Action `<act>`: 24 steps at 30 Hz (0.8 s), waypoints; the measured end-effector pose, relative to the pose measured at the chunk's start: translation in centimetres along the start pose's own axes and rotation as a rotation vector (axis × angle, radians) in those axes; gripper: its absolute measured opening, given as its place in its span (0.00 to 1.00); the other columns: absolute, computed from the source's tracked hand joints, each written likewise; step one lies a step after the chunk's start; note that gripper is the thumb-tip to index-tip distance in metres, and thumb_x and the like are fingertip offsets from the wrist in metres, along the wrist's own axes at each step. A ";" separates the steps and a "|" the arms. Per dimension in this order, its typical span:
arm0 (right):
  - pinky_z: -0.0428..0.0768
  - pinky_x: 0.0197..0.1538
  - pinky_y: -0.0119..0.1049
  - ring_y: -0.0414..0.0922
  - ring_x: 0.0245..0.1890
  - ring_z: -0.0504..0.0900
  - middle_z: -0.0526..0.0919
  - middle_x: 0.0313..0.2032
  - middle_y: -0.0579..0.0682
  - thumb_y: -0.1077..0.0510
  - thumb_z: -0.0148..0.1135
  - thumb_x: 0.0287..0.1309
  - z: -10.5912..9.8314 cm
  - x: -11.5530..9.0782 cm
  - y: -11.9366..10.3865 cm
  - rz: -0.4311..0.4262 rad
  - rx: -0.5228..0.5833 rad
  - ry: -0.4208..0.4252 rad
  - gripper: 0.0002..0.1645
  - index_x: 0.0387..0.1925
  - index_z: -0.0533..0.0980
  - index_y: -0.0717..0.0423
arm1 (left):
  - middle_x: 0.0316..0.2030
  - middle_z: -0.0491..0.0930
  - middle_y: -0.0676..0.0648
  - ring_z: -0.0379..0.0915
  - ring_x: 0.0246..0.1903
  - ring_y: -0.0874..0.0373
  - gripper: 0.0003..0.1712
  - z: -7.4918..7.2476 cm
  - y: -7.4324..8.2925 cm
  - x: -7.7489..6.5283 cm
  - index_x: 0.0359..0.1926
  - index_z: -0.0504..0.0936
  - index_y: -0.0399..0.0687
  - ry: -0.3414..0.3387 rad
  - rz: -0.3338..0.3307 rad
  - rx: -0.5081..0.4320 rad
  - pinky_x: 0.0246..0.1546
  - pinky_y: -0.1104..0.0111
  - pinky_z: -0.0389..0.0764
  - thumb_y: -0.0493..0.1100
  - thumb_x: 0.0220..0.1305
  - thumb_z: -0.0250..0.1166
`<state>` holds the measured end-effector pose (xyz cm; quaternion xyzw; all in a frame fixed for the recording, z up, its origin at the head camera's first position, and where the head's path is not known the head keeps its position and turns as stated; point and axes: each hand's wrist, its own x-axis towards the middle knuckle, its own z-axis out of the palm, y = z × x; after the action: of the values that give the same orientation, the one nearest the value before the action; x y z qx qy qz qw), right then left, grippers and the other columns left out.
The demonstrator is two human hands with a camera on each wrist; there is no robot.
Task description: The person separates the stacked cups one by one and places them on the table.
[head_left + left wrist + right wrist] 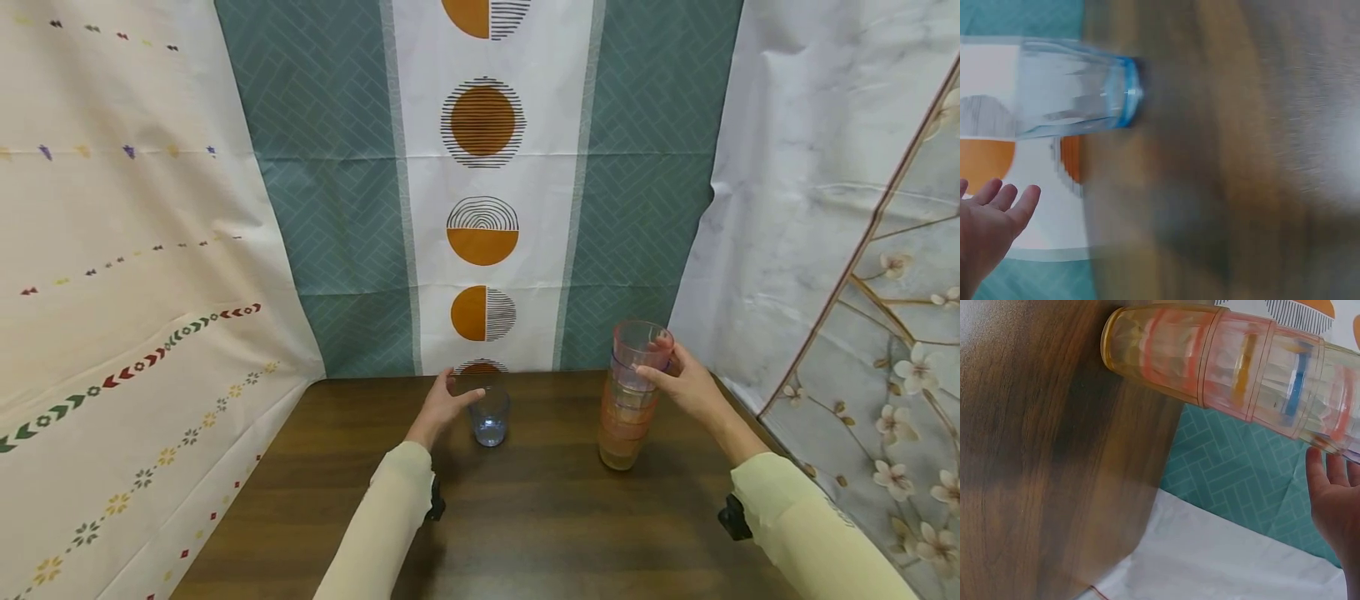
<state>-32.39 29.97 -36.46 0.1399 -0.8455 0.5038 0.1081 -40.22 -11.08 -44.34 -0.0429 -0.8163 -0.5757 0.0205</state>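
A clear tumbler with a blue-tinted base [491, 427] stands upright on the table, left of centre. My left hand [442, 408] is just left of it, with thumb and fingers spread around an empty gap. In the left wrist view a space separates those fingers [1022, 209] from the tumbler [1066, 90]. On the right rises a tall stack of nested see-through tumblers [628, 408], yellow at the bottom and pink at the top. My right hand [684, 383] grips its upper part, thumb in front and fingers behind. Whether the stack's base touches the table is unclear.
Dark wood table [525, 525] lies under everything. A green and white patterned cloth [345, 250] hangs behind its back edge. Cream cloth [150, 333] borders the left side, and a floral cloth [892, 400] borders the right.
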 end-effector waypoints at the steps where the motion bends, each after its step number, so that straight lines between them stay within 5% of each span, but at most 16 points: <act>1: 0.73 0.60 0.38 0.63 0.68 0.64 0.61 0.70 0.68 0.52 0.58 0.71 0.0 0.0 0.0 0.002 0.001 -0.002 0.44 0.75 0.49 0.65 | 0.72 0.57 0.34 0.52 0.71 0.38 0.54 -0.2 0.5 0.1 0.76 0.52 0.45 0.002 0.002 0.004 0.68 0.45 0.58 0.54 0.59 0.72; 8: 0.62 0.66 0.62 0.67 0.69 0.61 0.59 0.70 0.70 0.51 0.60 0.70 0.0 -0.3 0.0 0.023 -0.003 -0.007 0.48 0.76 0.46 0.65 | 0.73 0.57 0.37 0.51 0.73 0.41 0.56 -1.5 3.9 0.7 0.77 0.51 0.46 -0.019 0.029 0.010 0.69 0.48 0.57 0.59 0.57 0.73; 14: 0.61 0.67 0.63 0.68 0.69 0.59 0.58 0.70 0.72 0.51 0.60 0.69 0.1 -0.2 0.3 0.050 -0.012 -0.010 0.48 0.76 0.46 0.66 | 0.73 0.58 0.40 0.52 0.72 0.44 0.58 -1.8 6.7 1.1 0.77 0.52 0.48 -0.038 0.078 0.029 0.70 0.49 0.58 0.61 0.55 0.73; 24: 0.62 0.66 0.63 0.68 0.68 0.61 0.59 0.69 0.73 0.52 0.59 0.70 0.2 -0.3 0.7 0.057 -0.020 -0.036 0.47 0.75 0.47 0.69 | 0.72 0.58 0.42 0.55 0.71 0.45 0.55 -0.3 11.4 1.1 0.77 0.51 0.53 -0.134 0.185 0.045 0.68 0.51 0.63 0.59 0.57 0.72</act>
<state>-32.32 30.14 -37.20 0.1236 -0.8561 0.4954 0.0801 -40.21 -7.49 -33.48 -0.1558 -0.8212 -0.5486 0.0199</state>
